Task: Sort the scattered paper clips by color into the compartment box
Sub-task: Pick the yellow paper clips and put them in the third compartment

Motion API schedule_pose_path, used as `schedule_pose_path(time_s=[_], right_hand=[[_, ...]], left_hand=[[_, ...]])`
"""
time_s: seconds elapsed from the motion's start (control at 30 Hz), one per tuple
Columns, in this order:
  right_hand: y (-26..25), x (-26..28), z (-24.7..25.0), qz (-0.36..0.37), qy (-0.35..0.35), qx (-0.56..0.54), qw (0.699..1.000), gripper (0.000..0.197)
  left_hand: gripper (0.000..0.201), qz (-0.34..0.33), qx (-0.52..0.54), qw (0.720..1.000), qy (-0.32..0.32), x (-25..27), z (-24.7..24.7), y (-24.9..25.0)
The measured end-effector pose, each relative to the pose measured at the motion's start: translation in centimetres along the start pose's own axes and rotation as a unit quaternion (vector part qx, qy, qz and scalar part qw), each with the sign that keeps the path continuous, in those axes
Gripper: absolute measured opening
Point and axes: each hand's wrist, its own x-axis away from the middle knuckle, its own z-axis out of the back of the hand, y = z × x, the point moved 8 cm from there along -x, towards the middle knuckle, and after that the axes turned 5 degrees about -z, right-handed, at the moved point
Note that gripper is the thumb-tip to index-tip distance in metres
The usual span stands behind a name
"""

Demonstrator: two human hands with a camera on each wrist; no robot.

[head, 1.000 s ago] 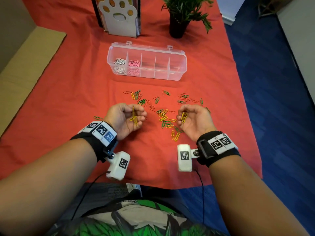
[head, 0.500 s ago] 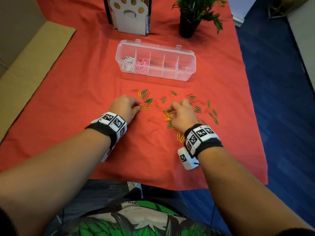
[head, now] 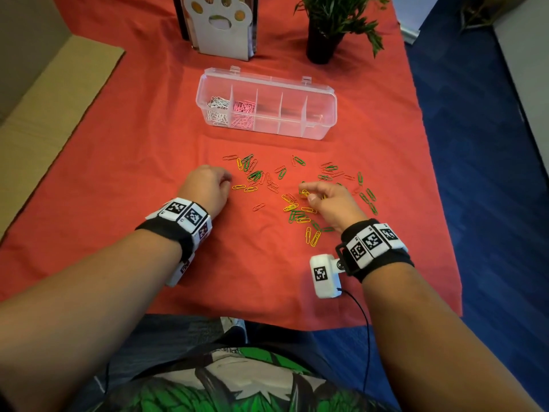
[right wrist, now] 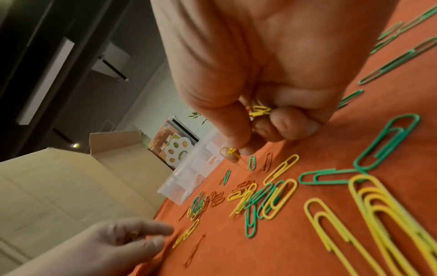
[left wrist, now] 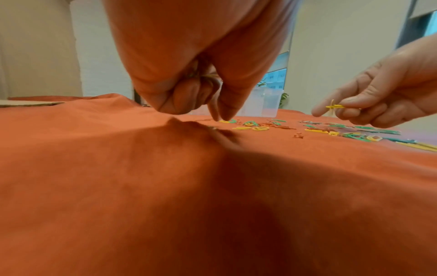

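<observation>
Green, yellow and red paper clips (head: 292,208) lie scattered on the red cloth in front of the clear compartment box (head: 325,95). White clips (head: 218,110) fill its leftmost cell and pink clips (head: 244,113) the one beside it. My left hand (head: 227,179) hovers at the left edge of the scatter, fingers curled around clips (left wrist: 204,76), thumb and forefinger tips down by a yellow clip (head: 239,187). My right hand (head: 307,193) holds a bunch of yellow clips (right wrist: 258,111) in its curled fingers and pinches another yellow clip (right wrist: 232,155) just above the cloth.
A white paw-shaped holder (head: 221,25) and a potted plant (head: 323,40) stand behind the box. Flat cardboard (head: 53,99) lies to the left. The cloth ends at the right over blue carpet (head: 490,173). Bare cloth stretches left of my left hand.
Both hands were turned palm-up showing yellow clips a second ago. They have since turned down onto the scatter, and the right one has pinched up another yellow clip.
</observation>
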Motion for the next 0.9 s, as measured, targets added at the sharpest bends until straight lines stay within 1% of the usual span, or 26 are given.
schedule_pose_path(time_s=[0.07,0.13,0.2,0.3,0.4,0.43,0.47,0.5,0.53,0.57,0.6,0.63,0.67,0.7,0.73,0.77,0.8,0.83,0.87,0.9], right_hand=[[0.0,0.2,-0.5,-0.006,-0.015,0.02,1.0,0.033],[-0.1,0.4,-0.7,-0.022,-0.022,0.008,0.999,0.03],[0.0,0.6,-0.5,-0.061,-0.02,-0.058,0.996,0.031],[0.9,0.9,-0.1,-0.105,-0.023,-0.18,0.978,0.033],[1.5,1.6,0.1,-0.128,-0.043,-0.291,0.947,0.029],[1.5,1.8,0.0,-0.132,-0.051,-0.31,0.94,0.029],[1.6,2.0,-0.1,-0.133,-0.057,-0.323,0.935,0.029],[1.6,2.0,-0.1,-0.134,-0.061,-0.334,0.931,0.029],[1.7,2.0,-0.2,-0.136,-0.063,-0.347,0.926,0.028],[1.8,2.1,-0.2,-0.14,-0.065,-0.36,0.92,0.027],[1.8,2.1,-0.3,-0.143,-0.068,-0.372,0.915,0.026],[1.8,2.2,-0.4,-0.146,-0.071,-0.384,0.909,0.025],[1.7,2.2,-0.4,-0.149,-0.074,-0.399,0.902,0.024],[1.6,2.3,-0.4,-0.153,-0.076,-0.419,0.892,0.023],[1.5,2.3,-0.4,-0.154,-0.076,-0.44,0.881,0.022],[1.4,2.2,-0.2,-0.148,-0.072,-0.458,0.874,0.022],[1.3,2.0,0.1,-0.136,-0.062,-0.462,0.874,0.022],[1.2,1.8,0.5,-0.121,-0.051,-0.451,0.883,0.022],[1.3,1.7,1.0,-0.104,-0.041,-0.427,0.897,0.022],[1.4,1.5,1.3,-0.089,-0.031,-0.398,0.912,0.023]], left_hand=[[0.027,-0.026,-0.013,0.999,-0.024,0.0,-0.7,1.1],[0.025,-0.039,-0.037,0.998,-0.041,0.0,-1.3,1.8],[0.019,-0.045,-0.053,0.997,-0.046,0.1,-1.6,2.1],[0.016,-0.039,-0.06,0.996,-0.058,0.3,-1.9,2.2],[0.015,-0.036,-0.001,0.999,-0.038,0.0,-1.6,2.2],[0.014,-0.024,0.034,0.998,-0.036,0.1,-1.4,2.2],[0.013,0.002,0.089,0.995,-0.04,0.1,-1.2,2.1],[0.013,0.05,0.184,0.98,-0.055,0.3,-1.2,1.8],[0.013,0.107,0.305,0.944,-0.069,0.7,-1.4,1.7],[0.012,0.165,0.424,0.887,-0.078,1.2,-1.8,1.7],[0.011,0.206,0.527,0.82,-0.086,1.8,-2.2,1.8],[0.01,0.222,0.597,0.764,-0.101,2.2,-2.3,2.2],[0.009,0.22,0.64,0.727,-0.118,2.3,-2.3,2.6],[0.015,0.214,0.661,0.707,-0.13,2.4,-2.1,2.9],[0.022,0.212,0.67,0.699,-0.133,2.3,-2.0,3.0],[0.025,0.216,0.667,0.701,-0.131,2.1,-2.1,3.1],[0.023,0.224,0.647,0.718,-0.122,1.7,-2.5,3.0],[0.022,0.228,0.606,0.755,-0.106,1.4,-2.7,2.7],[0.026,0.218,0.539,0.809,-0.087,0.9,-2.8,2.4],[0.029,0.188,0.452,0.87,-0.068,0.2,-2.7,2.2]])
